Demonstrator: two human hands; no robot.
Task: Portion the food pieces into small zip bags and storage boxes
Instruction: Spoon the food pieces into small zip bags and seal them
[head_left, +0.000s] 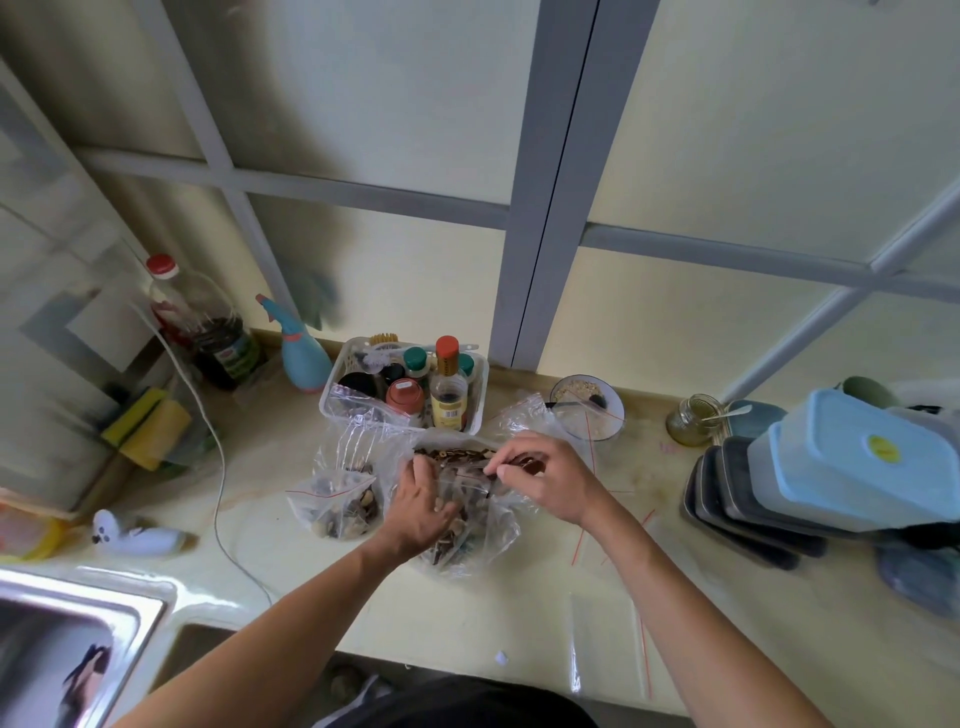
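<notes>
Dried brown food pieces (457, 457) fill a large clear plastic bag (467, 545) on the pale yellow countertop (519, 613); we take this bag as our landmark. Our left hand (423, 512) lies on its near-left side, fingers bent down into the plastic among the pieces; whether it grips anything we cannot tell. Our right hand (540, 475), above the bag's right half, pinches the red-lined edge of a small clear zip bag (470, 480) between thumb and fingertips.

Just left of the big bag: a filled small zip bag with a red strip (335, 506), touching it. Behind it: a white plastic basket (332, 397) of condiment bottles. Behind and right: a glass bowl of pale grain (587, 408), then a small glass jar with a spoon (693, 421). Well to the right: a stack of dark trays (727, 499) with light blue lidded storage boxes (857, 457) on top. Far left and nearer us: a steel sink (67, 639). In front of the big bag, flat empty zip bags (608, 644) lie on the counter.
</notes>
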